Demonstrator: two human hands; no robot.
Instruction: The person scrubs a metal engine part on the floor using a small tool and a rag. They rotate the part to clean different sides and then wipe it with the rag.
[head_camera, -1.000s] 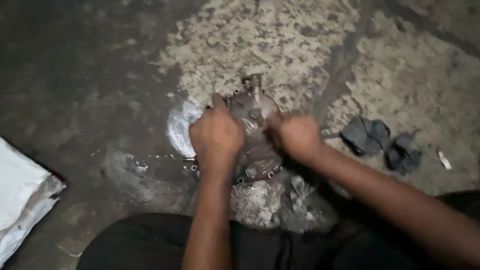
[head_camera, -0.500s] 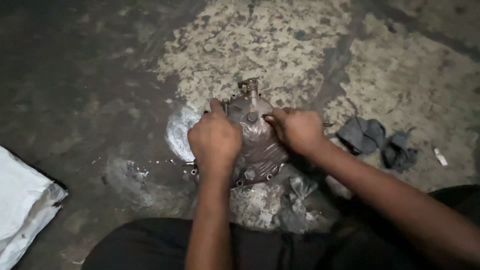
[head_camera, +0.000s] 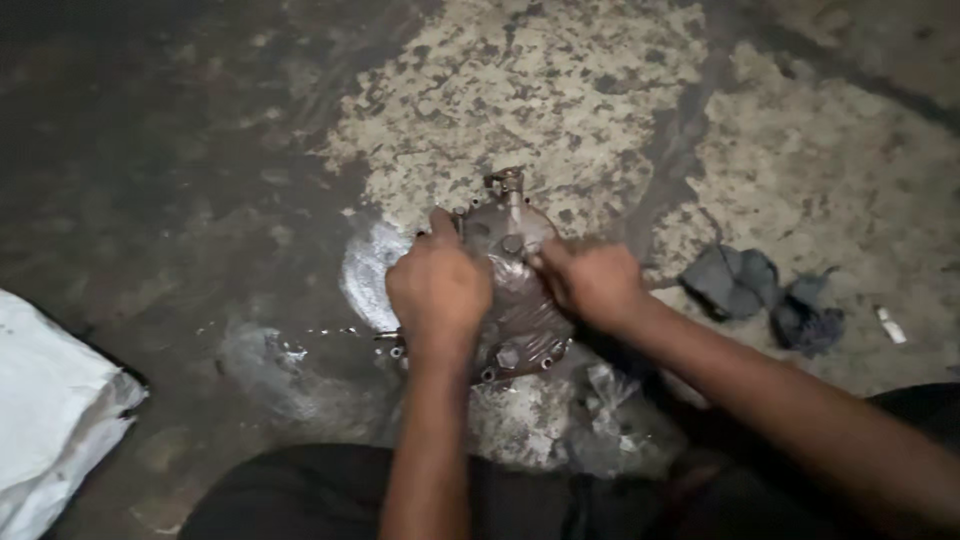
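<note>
A round, greasy metal engine cover (head_camera: 515, 300) with bolts around its rim lies on the stained concrete floor (head_camera: 560, 90) in front of my knees. My left hand (head_camera: 438, 288) grips its left edge, fingers curled over the rim. My right hand (head_camera: 592, 282) presses on its right side with the fingers bent onto the top face; whether it holds a small tool I cannot tell. A small fitting sticks up at the cover's far edge.
A crumpled dark rag (head_camera: 760, 290) lies on the floor to the right, with a small white scrap (head_camera: 889, 325) beyond it. Clear crumpled plastic (head_camera: 590, 420) lies under and in front of the cover. A white sack (head_camera: 50, 410) sits at the lower left.
My right hand has slid leftward onto the cover's top face. My left hand keeps its grip on the left edge, and the view has shifted slightly.
</note>
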